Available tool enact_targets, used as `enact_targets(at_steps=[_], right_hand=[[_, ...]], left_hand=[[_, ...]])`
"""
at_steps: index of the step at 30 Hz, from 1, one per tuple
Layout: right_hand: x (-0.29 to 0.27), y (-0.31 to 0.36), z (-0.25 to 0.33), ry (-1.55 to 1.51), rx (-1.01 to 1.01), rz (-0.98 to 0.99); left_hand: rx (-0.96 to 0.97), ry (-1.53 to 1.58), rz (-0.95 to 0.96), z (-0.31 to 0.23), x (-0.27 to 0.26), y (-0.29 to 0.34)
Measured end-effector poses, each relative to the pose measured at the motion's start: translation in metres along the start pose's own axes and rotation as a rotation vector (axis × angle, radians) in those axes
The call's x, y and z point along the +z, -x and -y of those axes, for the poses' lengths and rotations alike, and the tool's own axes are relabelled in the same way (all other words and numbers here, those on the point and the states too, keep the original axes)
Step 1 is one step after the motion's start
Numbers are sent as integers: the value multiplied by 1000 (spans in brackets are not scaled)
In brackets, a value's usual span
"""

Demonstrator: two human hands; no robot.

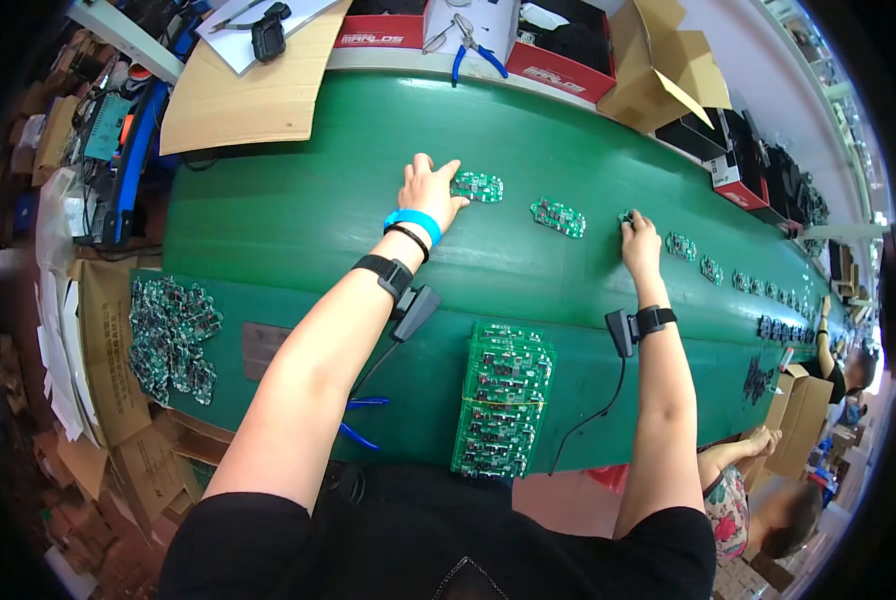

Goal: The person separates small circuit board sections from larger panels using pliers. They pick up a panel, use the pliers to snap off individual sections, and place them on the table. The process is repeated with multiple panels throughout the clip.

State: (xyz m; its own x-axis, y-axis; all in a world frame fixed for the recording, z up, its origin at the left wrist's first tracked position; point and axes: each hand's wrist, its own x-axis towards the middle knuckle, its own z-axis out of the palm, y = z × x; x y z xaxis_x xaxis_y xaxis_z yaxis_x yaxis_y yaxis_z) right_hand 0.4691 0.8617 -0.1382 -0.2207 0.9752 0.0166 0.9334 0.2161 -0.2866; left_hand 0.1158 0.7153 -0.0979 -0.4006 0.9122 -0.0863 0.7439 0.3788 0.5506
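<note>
Circuit boards (559, 217), left hand (431, 193) outstretched, splayed, right hand (641, 240) outstretched, curled

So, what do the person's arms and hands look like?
Left hand and right hand: gloveless. Sleeves: short, black. Left arm: blue band, thin dark band, black strap. Right arm: black strap. Each strap carries a black box with a dark cable.

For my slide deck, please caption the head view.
Left hand and right hand at separate circuit boards on a green worktop, stacked boards nearer the wearer.
</note>
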Motion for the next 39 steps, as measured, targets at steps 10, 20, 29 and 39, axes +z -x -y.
enact_targets(at_steps=[10, 20, 29, 39], right_hand=[[-4, 23, 100, 25, -625, 119], [-96, 46, 79, -123, -528, 377], [-287, 225, 210, -465, -243, 456], [10, 274, 516, -404, -817, 755]], left_hand=[[241, 223, 64, 80, -101, 111], [-193, 153, -192, 218, -221, 270], [-455, -124, -243, 350, -282, 285], [-168, -221, -122, 344, -274, 288]])
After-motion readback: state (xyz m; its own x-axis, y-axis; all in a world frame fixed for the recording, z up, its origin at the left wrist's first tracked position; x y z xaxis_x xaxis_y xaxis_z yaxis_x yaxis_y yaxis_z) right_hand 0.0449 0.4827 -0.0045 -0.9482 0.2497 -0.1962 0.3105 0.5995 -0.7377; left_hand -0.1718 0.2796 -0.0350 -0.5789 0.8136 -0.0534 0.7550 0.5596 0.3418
